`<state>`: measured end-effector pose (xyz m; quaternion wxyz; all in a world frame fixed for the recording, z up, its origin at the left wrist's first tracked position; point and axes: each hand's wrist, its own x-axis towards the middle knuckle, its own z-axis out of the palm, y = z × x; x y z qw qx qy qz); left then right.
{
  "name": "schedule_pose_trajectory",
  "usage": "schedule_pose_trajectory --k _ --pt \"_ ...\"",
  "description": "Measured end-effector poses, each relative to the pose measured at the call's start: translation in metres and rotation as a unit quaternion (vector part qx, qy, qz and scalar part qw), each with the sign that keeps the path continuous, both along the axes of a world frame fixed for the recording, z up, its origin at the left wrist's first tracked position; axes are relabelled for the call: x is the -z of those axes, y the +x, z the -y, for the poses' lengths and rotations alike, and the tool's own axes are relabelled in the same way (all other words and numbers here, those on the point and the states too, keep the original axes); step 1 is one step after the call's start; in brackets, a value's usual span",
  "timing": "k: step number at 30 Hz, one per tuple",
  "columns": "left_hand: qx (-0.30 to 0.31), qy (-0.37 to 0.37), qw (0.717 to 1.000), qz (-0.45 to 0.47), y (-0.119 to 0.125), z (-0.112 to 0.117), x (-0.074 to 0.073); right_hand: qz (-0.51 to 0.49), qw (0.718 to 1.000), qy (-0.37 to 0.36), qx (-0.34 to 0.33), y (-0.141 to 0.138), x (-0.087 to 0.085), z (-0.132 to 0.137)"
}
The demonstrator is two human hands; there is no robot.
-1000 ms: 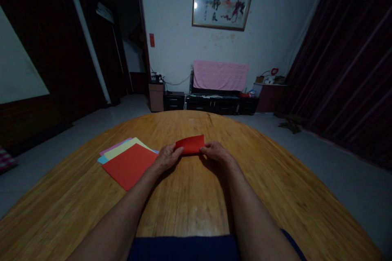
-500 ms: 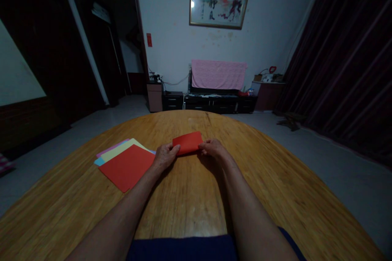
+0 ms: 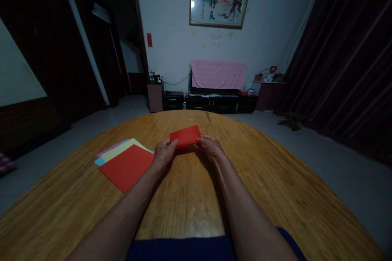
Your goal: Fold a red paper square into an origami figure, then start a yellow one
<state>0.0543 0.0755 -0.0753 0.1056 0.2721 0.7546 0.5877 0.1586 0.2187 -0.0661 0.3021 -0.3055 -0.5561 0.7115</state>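
Note:
A folded red paper (image 3: 185, 136) is held a little above the round wooden table (image 3: 275, 179), near its middle. My left hand (image 3: 163, 152) pinches the paper's near left corner. My right hand (image 3: 208, 147) pinches its near right corner. Both hands have their fingers closed on the paper's edge. To the left of my left hand lies a stack of coloured paper sheets (image 3: 125, 163) with a red sheet on top and yellow, pink and blue sheets showing beneath.
Beyond the table's far edge is bare grey floor. A low dark TV cabinet (image 3: 214, 102) with a pink cloth (image 3: 218, 74) stands against the back wall under a framed picture (image 3: 218, 5). Dark curtains (image 3: 352, 61) hang on the right.
Both hands have moved the folded red paper slightly away from me and lifted its far edge. The paper stack has not moved.

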Motion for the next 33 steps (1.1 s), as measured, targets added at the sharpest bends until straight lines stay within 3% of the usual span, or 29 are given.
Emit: schedule_pose_trajectory --k 4,8,14,21,28,33 --pt "0.001 0.151 0.975 0.161 0.004 -0.004 -0.004 -0.082 0.996 -0.006 0.018 -0.004 0.002 0.001" --pt "0.016 0.220 0.940 0.260 0.004 -0.006 -0.005 -0.128 0.991 -0.016 0.018 -0.005 0.001 0.002" --pt "-0.015 0.275 0.929 0.246 0.002 -0.006 -0.009 -0.139 0.990 -0.009 -0.037 -0.004 -0.001 0.003" --pt "-0.019 0.262 0.946 0.189 0.004 -0.005 -0.012 -0.117 0.982 0.005 -0.146 0.001 0.001 0.004" --pt "0.006 0.262 0.957 0.127 0.005 -0.005 -0.011 -0.099 0.991 0.007 -0.090 -0.002 0.004 0.005" --pt "0.029 0.294 0.940 0.170 0.004 -0.003 -0.014 -0.127 0.987 0.032 -0.095 -0.002 0.001 0.008"
